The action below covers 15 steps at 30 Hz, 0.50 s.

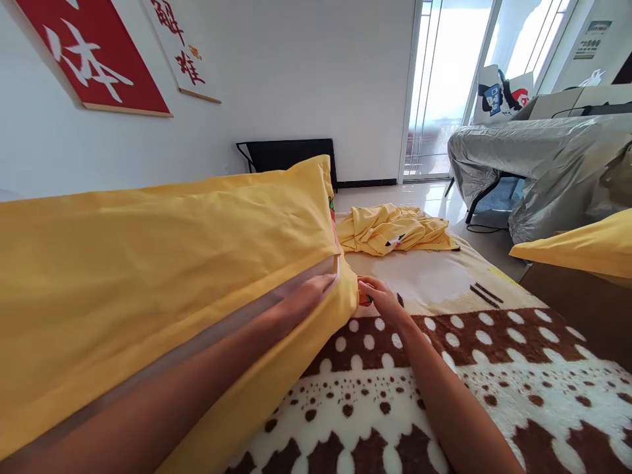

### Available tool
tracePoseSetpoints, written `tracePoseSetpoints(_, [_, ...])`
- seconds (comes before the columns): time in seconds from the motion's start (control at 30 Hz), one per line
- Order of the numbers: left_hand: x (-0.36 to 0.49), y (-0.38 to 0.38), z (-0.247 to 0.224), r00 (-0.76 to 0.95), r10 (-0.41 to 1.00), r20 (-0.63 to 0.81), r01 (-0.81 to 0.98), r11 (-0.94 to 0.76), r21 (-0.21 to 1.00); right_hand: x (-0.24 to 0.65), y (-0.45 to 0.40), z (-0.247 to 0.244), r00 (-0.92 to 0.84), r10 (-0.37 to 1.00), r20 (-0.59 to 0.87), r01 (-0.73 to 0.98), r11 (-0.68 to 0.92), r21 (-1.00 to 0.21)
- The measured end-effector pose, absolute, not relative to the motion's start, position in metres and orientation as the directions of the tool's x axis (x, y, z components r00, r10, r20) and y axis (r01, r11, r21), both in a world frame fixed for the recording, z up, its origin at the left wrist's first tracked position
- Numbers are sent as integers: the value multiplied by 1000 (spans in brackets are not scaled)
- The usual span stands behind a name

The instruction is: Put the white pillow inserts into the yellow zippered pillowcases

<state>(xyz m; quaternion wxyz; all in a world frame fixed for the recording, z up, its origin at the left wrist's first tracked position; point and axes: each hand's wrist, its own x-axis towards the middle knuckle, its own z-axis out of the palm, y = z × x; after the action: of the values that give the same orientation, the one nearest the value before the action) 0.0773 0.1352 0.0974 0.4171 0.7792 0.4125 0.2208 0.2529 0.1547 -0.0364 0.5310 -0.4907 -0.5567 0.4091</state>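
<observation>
A yellow pillowcase (pixel 197 230) stretches from the left edge to the middle of the view, its long slit facing me. My left hand (pixel 316 289) reaches through this slit to the far end, with its fingertips hidden behind the cloth edge; whether they grip anything cannot be made out. A pale grey-white layer shows inside the slit. From outside, my right hand (pixel 378 293) pinches the pillowcase's lower right corner, where a bit of red and green print shows between the fingers.
Beneath lies a brown and cream dotted plush blanket (pixel 365 388). Crumpled yellow cloth (pixel 395 230) rests at its far edge. At right are another yellow fabric piece (pixel 582 243), a brown surface (pixel 557 303) and a plastic-covered table (pixel 518 151). A black folding piece (pixel 291 155) leans by the wall.
</observation>
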Motion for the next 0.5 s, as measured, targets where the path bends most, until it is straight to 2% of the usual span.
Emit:
tracePoseSetpoints(0.03, [70,129,110,563,823,-79,405,-191,894,251,157,-39,117,976,184,137,168,-976])
tracePoseSetpoints(0.1, [59,121,136,565,803,-189,374,-45,926,246,161,-42,222,956,190,189,149,-971])
tracePoseSetpoints(0.17, [50,119,159,512,843,-165,505,-140,852,242,161,-42,298,936,189,244,117,-963])
tracePoseSetpoints(0.2, [47,121,171,459,883,-100,607,-229,761,242,161,-40,320,930,180,270,92,-958])
tracePoseSetpoints(0.27, [43,128,191,345,929,130,804,-365,470,244,158,-34,338,929,150,314,39,-949])
tracePoseSetpoints(0.33, [38,140,209,241,898,369,924,-328,196,250,153,-22,335,933,131,344,9,-939])
tracePoseSetpoints(0.37, [35,146,216,178,875,449,951,-270,149,254,151,-13,326,936,131,353,8,-936])
tracePoseSetpoints(0.4, [32,152,222,107,859,501,964,-213,158,258,147,-3,311,940,138,359,18,-933])
tracePoseSetpoints(0.5, [25,167,236,-66,795,604,956,-124,267,268,126,34,222,959,176,357,88,-930])
